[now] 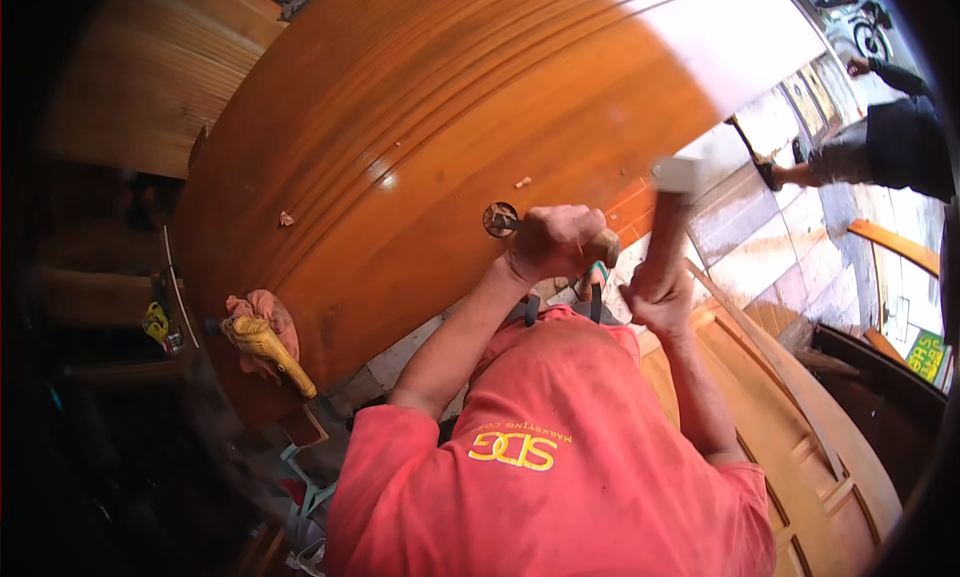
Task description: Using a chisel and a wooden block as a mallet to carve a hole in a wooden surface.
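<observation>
My left hand (562, 239) is closed round a chisel whose wooden handle end (603, 248) sticks out beside the fist. Its dark blade (506, 224) reaches into a round hole (494, 215) cut in the orange-brown wooden door (430, 167), and wood chips lie in the hole. To the right, my right hand (660, 299) grips a hammer (670, 222) by its thick brown handle. The hammer is raised above the level of the left fist, apart from the chisel, and its pale head is smeared by motion.
A yellow-handled tool (270, 352) lies with a pinkish cloth (277, 317) on the door's left end. Loose shavings (287, 219) dot the surface. Another panelled door (740, 377) is at the lower right. A person (880, 147) stands on the tiled floor at the far right.
</observation>
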A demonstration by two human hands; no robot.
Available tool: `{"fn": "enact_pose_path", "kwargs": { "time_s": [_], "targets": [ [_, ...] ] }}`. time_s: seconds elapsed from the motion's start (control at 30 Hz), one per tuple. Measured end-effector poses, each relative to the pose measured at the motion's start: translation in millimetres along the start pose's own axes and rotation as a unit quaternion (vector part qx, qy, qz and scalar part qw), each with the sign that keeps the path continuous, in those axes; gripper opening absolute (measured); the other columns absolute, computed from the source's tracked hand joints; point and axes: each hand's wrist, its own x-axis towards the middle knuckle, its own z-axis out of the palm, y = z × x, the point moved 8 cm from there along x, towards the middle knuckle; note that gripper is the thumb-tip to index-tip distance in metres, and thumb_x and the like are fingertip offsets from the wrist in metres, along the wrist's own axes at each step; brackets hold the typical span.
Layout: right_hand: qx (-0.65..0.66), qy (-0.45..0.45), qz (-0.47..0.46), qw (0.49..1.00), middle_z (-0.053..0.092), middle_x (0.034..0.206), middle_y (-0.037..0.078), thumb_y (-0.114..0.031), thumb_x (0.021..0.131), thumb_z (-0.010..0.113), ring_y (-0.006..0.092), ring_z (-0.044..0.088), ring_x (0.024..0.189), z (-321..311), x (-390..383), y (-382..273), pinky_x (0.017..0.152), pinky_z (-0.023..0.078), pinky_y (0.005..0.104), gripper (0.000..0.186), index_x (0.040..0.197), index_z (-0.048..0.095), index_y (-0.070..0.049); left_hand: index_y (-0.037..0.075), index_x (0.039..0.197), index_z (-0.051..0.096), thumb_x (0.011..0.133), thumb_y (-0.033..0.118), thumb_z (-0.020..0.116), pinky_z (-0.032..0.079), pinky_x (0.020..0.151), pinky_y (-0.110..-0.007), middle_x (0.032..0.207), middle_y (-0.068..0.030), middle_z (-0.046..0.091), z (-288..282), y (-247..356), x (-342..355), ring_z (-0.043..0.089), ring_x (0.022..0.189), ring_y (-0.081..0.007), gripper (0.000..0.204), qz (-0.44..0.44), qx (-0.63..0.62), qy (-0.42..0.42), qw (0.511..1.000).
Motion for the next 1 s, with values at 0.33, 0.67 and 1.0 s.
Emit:
{"fn": "enact_pose_path", "kwargs": {
  "time_s": [0.33, 0.67, 1.0],
  "targets": [
    [0.078, -0.013, -0.010, 0.997, 0.070, 0.092, 0.003, -0.014, 0.074, 0.094, 0.0102, 0.065, 0.082, 12.6, -9.6, 17.4, 0.074, 0.054, 0.0299, 0.056, 0.117, 0.059, -0.002, 0.010, 0.076, 0.058, 0.089, 0.024, 0.075, 0.051, 0.051, -0.040, 0.065, -0.0090, 0.058, -8.8, 1.4, -1.2, 0.064, 0.057, -0.0299, 0.025, -0.004, 0.001, -0.005, 1.000],
    [0.162, 0.025, 0.032, 0.986, 0.064, 0.080, 0.003, -0.002, 0.077, 0.088, 0.0131, 0.062, 0.071, -6.8, -17.2, 1.5, 0.064, 0.050, 0.0299, 0.052, 0.116, 0.054, -0.003, 0.013, 0.100, 0.069, 0.086, 0.020, 0.078, 0.046, 0.049, -0.035, 0.071, -0.0006, 0.050, -28.3, 96.0, -22.0, 0.056, 0.056, -0.0188, 0.018, 0.090, 0.087, -0.040, 0.991],
    [0.130, 0.084, 0.060, 0.986, 0.065, 0.086, 0.003, -0.011, 0.080, 0.089, 0.0127, 0.063, 0.073, -47.2, -10.7, 12.0, 0.065, 0.053, 0.0292, 0.055, 0.120, 0.052, -0.005, 0.011, 0.104, 0.070, 0.084, 0.025, 0.083, 0.059, 0.067, -0.048, 0.090, -0.0182, 0.077, -83.4, -36.8, -68.0, 0.076, 0.082, -0.0383, 0.028, -0.371, 0.240, 0.020, 0.897]
  ]
}}
